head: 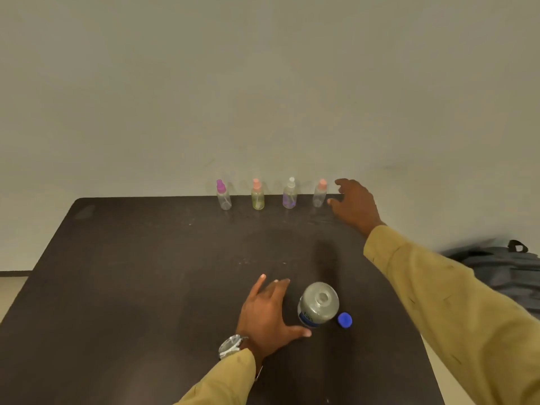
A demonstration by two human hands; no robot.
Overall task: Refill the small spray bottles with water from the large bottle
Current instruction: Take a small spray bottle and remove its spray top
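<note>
1. Left hand [267, 314]: nearest the camera, fingers straight and spread, holding nothing, palm down over the table [146, 287]. The thumb points at the base of the large bottle [318, 305]. Whether it touches the bottle is hard to tell from this angle. There is a wristwatch [230, 344] at the cuff.
2. Large bottle: stands upright just right of the left hand, with the mouth open and water inside. The blue cap [345, 320] lies on the table just beside it, on the right.
3. Right hand [355, 204]: stretched to the far edge of the table, fingers loose and parted, grasping nothing. It is just beside the peach-capped clear bottle [320, 195], with a gap between them.
4. Far row, right to left: the peach-capped clear bottle, the white-capped purple bottle [290, 197], the peach-capped yellow bottle [257, 198] and the magenta-capped bottle [223, 197]. All four are upright, apart from each other and with tops on, close to the wall.
5. Step, as I judge it: fetch the first small bottle for refilling.
6. To do it well:
   - Grip the body low, not the spray head, since it is light and probably tips easily.
   - Come in from the right so the neighbouring bottle isn't knocked.
   - Bring it near and set it down beside the large bottle.
   - Unscrew the top before pouring.
   - Steady the open large bottle with the left hand. The right sleeve passes close above it, so there is a spill risk.
7. A backpack [505, 270] sits off the table to the right.
</note>
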